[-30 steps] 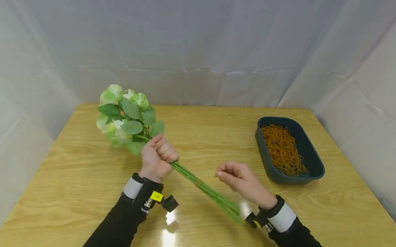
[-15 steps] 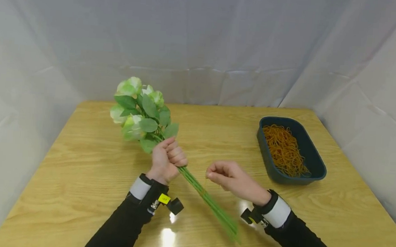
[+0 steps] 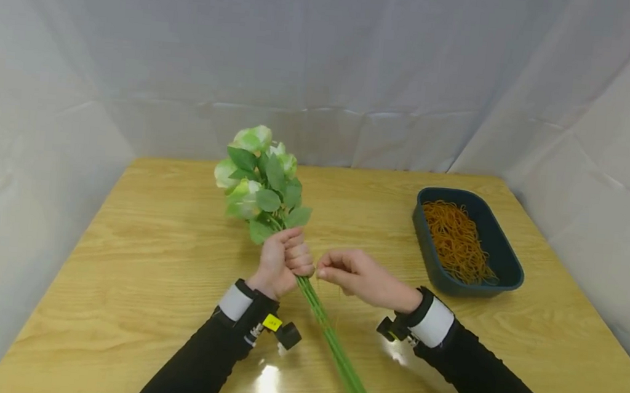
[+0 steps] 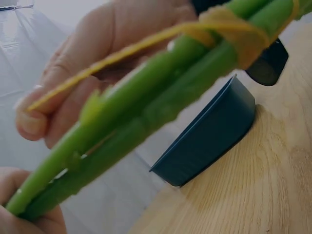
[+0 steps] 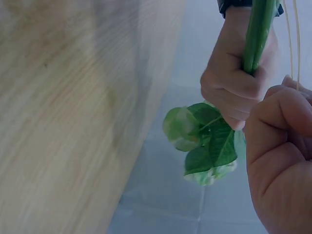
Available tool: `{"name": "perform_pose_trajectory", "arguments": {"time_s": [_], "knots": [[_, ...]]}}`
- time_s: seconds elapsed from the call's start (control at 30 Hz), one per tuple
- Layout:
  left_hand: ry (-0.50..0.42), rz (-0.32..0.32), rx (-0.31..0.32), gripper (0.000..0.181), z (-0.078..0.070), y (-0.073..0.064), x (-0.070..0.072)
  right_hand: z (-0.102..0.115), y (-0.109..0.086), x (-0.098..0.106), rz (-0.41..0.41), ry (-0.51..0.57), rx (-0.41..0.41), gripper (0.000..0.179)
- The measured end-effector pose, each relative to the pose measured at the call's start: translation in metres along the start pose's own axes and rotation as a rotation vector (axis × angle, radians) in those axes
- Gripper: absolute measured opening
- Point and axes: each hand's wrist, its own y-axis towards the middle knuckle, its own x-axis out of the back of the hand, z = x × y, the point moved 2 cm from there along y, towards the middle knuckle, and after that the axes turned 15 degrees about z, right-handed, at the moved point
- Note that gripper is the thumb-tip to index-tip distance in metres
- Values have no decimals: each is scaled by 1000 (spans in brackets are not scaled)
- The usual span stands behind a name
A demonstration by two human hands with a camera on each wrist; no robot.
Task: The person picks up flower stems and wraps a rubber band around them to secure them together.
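My left hand (image 3: 286,262) grips a bunch of green-white flowers (image 3: 245,198) just below the leaves, its fingers wrapped round the stems (image 3: 339,349). The blooms point away and slightly left, while the stem ends slant towards the near right. Beside the left hand, my right hand (image 3: 366,281) pinches a thin yellow-brown rubber band (image 4: 117,57) between thumb and finger. In the left wrist view the band is stretched along the stems from where it is wound round them. Two taut strands run up from the right fingertips in the right wrist view.
A dark blue tub (image 3: 494,235) stands at the right of the wooden table (image 3: 163,289), with a tangled heap of rubber bands (image 3: 453,238) in it. Pale sheeting (image 3: 330,68) hangs behind the table and on both sides.
The left hand has moved right and turned the bunch more upright, with the blooms further right. The right hand has moved left, drawing the rubber band up along the stems to the left hand.
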Motion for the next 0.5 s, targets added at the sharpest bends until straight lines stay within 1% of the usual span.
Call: {"name": "perform_pose_trajectory", "arguments": {"time_s": [0.1,0.13,0.17,0.23,0.37,0.43,0.5], "knots": [[6,13,40,55,3,1,-1,7,2,5,25,-22,-3,16],[21,18,54,55,4,1,-1,10,3,6,36,-29,-1,16],[27,32,66,55,6,1,-2,12,3,8,48,-43,1,15],[57,54,87,54,8,1,-3,15,4,10,79,-90,10,14],[108,93,123,54,12,2,-5,21,4,14,170,-203,33,14],[125,80,128,55,12,3,-5,23,4,15,208,-237,38,14],[111,57,125,55,12,3,-5,24,4,13,231,-262,36,15]]}}
